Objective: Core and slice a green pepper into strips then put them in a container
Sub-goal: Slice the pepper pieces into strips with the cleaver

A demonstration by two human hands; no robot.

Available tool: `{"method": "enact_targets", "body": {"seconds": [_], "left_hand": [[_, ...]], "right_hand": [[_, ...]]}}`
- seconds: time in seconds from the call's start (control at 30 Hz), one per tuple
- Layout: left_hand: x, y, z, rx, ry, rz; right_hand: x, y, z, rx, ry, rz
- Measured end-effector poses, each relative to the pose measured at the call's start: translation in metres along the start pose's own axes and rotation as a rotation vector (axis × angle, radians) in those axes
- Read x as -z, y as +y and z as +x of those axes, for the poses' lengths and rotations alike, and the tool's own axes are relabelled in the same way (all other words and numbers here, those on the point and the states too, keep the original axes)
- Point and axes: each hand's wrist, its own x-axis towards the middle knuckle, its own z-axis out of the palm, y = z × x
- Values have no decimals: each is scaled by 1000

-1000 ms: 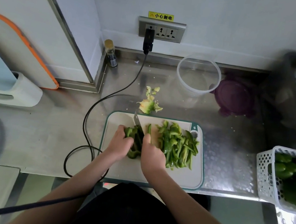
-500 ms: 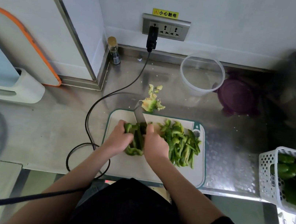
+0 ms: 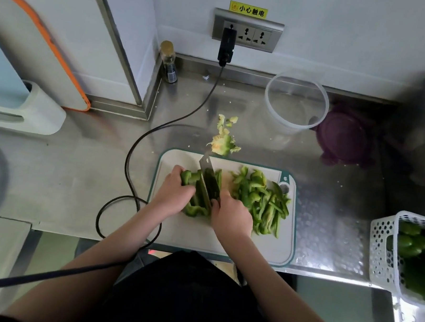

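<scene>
On the white cutting board lies a green pepper piece. My left hand holds it down with curled fingers. My right hand grips the handle of a knife, whose blade stands on the pepper and points away from me. A heap of cut pepper strips lies on the board's right half. The pepper's core and seeds sit on the counter just beyond the board. A clear round container stands empty at the back.
A purple lid lies right of the container. A white basket with whole green peppers stands at the right edge. A black cable runs from the wall socket along the board's left side. A small bottle stands in the corner.
The view has shifted a little. The knife blade has moved slightly left across the pepper piece, and both hands stay together on the board.
</scene>
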Motion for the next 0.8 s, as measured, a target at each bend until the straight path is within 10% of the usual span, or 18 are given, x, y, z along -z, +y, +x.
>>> {"method": "enact_targets", "body": {"seconds": [0.8], "left_hand": [[-2,4,2,22,3,56]], "right_hand": [[0,-7,2,-45,-85,144]]}}
